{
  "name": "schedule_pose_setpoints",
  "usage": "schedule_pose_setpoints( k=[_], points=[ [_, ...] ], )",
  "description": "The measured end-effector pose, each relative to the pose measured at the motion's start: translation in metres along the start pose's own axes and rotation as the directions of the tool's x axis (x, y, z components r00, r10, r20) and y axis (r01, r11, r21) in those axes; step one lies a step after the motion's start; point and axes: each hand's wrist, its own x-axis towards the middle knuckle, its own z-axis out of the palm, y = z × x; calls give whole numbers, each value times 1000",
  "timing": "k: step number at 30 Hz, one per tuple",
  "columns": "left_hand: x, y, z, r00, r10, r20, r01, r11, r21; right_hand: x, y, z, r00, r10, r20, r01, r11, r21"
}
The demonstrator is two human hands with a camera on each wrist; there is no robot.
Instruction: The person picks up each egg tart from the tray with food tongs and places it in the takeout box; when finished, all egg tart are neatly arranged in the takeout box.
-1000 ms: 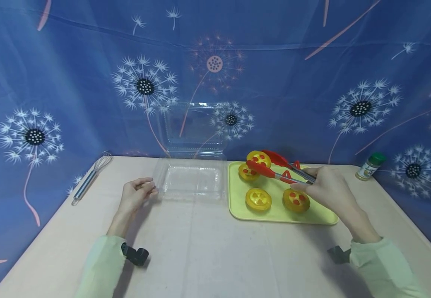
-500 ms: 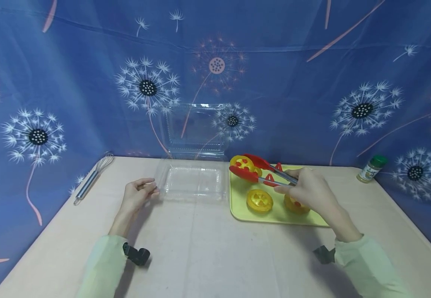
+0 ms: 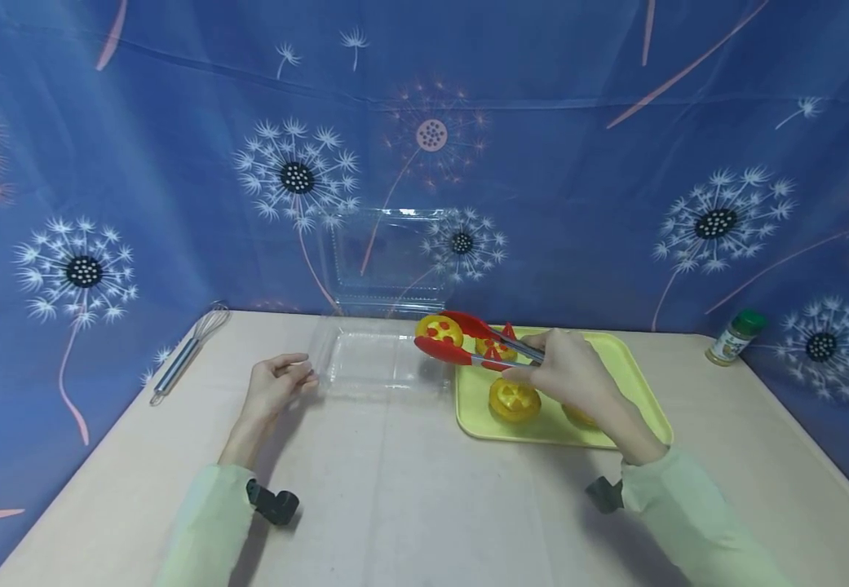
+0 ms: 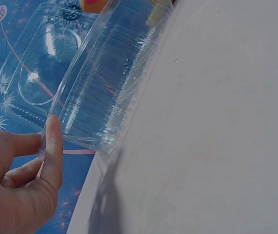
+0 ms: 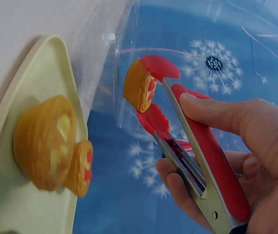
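My right hand (image 3: 571, 371) grips red-and-silver tongs (image 5: 221, 170), the thumb on one red handle and fingers curled round the other. Between the tongs' red heads is an egg tart (image 3: 439, 331) with red toppings, raised over the right side of a clear plastic clamshell container (image 3: 383, 359). In the left wrist view, my left hand (image 4: 29, 180) pinches the container's rim at its left edge with thumb and fingers. The lid (image 3: 391, 253) stands up at the back. On the yellow tray (image 3: 633, 367) sit a plain-topped tart (image 3: 515, 399) and others partly hidden by the tongs and right hand.
A whisk (image 3: 189, 352) lies along the table's left edge. At the back right stands a seasoning jar (image 3: 736, 337) with a green cap. A blue dandelion-print cloth (image 3: 541, 163) hangs close behind the container and tray.
My right hand has moved left with the tongs, carrying the egg tart from the tray's back left corner to over the container. The left hand stays at the container's edge.
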Motion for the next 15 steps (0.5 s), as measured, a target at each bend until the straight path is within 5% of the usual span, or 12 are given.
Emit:
schedule_pose_setpoints(
  k=[15],
  points=[
    [0, -1, 0, 1000, -1, -6, 1, 1000, -15, 26, -21, 32, 995, -67, 68, 70, 997, -41]
  ],
)
